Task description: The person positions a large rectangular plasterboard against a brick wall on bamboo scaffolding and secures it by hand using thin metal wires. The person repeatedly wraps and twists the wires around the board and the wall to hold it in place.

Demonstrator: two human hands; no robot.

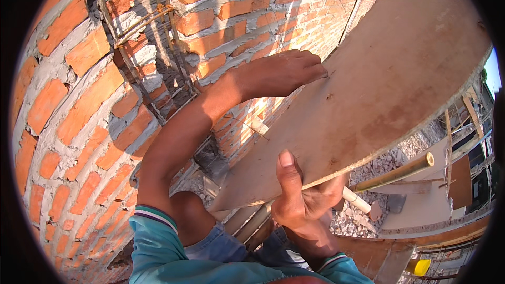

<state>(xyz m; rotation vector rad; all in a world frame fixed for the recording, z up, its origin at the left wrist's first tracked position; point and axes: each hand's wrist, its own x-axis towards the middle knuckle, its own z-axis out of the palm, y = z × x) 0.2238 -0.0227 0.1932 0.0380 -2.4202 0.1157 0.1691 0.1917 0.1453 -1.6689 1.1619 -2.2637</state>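
Note:
A long, pale brown plywood board (389,68) with dark stains stretches from near my knees to the upper right, tilted. My right hand (310,194) grips its near edge, thumb up at the rim and fingers partly hidden under the sheet. At the far side of the board, my left hand (300,71) is closed with the knuckles up. Its fingertips press together at the board's surface, where a small dark spot shows. Whatever they pinch, if anything, is too small to make out.
A rough brick wall (89,115) rises on the left and ahead. Steel reinforcing bars (163,31) stand in a gap in it. Bamboo poles (394,171) stick out beneath the board. Rubble (350,221) lies below, and a yellow object (418,267) sits at lower right.

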